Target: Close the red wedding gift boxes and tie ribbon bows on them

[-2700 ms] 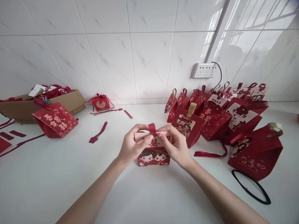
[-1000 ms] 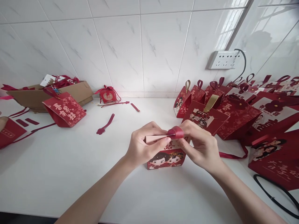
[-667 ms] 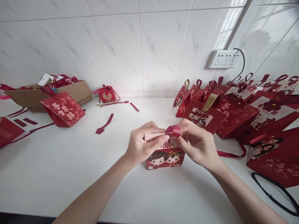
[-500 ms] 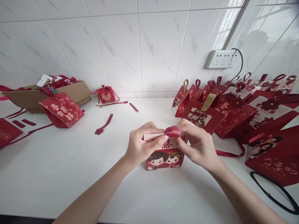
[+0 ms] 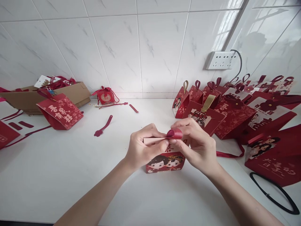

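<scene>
A small red and pink gift box, printed with two cartoon figures, stands on the white table before me. My left hand pinches its folded top edge, thumb in front and fingers behind. A dark red ribbon loop pokes up at that edge, between my hands. My right hand is closed around the loop's right side and the box top, with the thumb under the ribbon and the forefinger curved above it. The fingers cover most of the box's upper part.
Several finished red boxes with ribbon loops crowd the right side. A black cable loop lies in front of them. At left are a cardboard tray and a red box. A flower-ended strap lies near the middle.
My right thumb and forefinger have shifted slightly around the ribbon loop, which is now turned a little more sideways. The left hand keeps its pinch, and the view has moved slightly.
</scene>
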`<move>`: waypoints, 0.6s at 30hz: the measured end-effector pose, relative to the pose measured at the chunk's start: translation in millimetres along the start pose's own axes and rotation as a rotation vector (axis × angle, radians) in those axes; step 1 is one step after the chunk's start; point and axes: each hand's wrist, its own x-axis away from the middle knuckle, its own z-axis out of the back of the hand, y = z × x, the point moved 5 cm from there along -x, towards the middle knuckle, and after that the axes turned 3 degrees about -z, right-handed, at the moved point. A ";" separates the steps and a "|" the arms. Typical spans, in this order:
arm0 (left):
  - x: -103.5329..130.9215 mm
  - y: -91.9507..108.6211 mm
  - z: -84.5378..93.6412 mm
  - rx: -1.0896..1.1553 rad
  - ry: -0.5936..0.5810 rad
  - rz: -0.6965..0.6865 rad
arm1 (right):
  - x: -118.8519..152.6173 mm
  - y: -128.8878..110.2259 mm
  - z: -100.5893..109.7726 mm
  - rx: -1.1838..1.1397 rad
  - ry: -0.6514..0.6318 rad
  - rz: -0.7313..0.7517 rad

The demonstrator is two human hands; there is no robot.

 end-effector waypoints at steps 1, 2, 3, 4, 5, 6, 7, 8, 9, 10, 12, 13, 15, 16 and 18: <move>-0.2 -0.6 0.4 -0.009 -0.001 0.009 | -0.1 -0.2 1.0 -0.034 -0.007 -0.019; -0.5 -1.4 1.0 -0.018 -0.001 0.022 | -0.3 -0.5 1.9 -0.076 -0.011 -0.041; -0.7 -2.3 1.5 -0.024 -0.002 0.037 | -0.4 -1.0 2.7 -0.121 -0.012 -0.067; -0.9 -3.2 1.8 -0.024 -0.006 0.051 | -0.6 -1.7 3.3 -0.162 -0.009 -0.090; -1.0 -3.8 1.7 -0.020 -0.013 0.060 | -0.8 -2.8 3.7 -0.195 -0.003 -0.109; -1.1 -3.9 1.4 -0.014 -0.021 0.063 | -1.0 -3.9 3.7 -0.219 0.005 -0.124; -1.1 -3.8 1.0 -0.012 -0.029 0.062 | -1.2 -4.6 3.7 -0.235 0.019 -0.141; -0.9 -3.4 0.4 -0.012 -0.036 0.057 | -1.4 -4.7 3.6 -0.248 0.038 -0.164; -0.7 -2.7 -0.1 -0.014 -0.038 0.049 | -1.4 -4.2 3.3 -0.261 0.060 -0.192; -0.3 -1.9 -0.5 -0.017 -0.037 0.041 | -1.2 -3.1 2.9 -0.275 0.081 -0.222; 0.8 0.0 -1.7 -0.028 -0.033 0.025 | -0.8 -0.3 1.4 -0.309 0.108 -0.279; 1.4 1.0 -2.2 -0.036 -0.029 0.015 | -0.5 0.8 0.8 -0.323 0.114 -0.296; 2.4 2.6 -2.6 -0.064 -0.009 -0.003 | -0.1 2.5 0.9 -0.334 0.125 -0.305; 2.8 2.8 -2.5 -0.083 0.004 -0.005 | 0.0 3.2 2.1 -0.336 0.139 -0.297; 3.1 1.4 -1.5 -0.119 0.029 0.012 | 0.5 4.5 6.7 -0.311 0.191 -0.258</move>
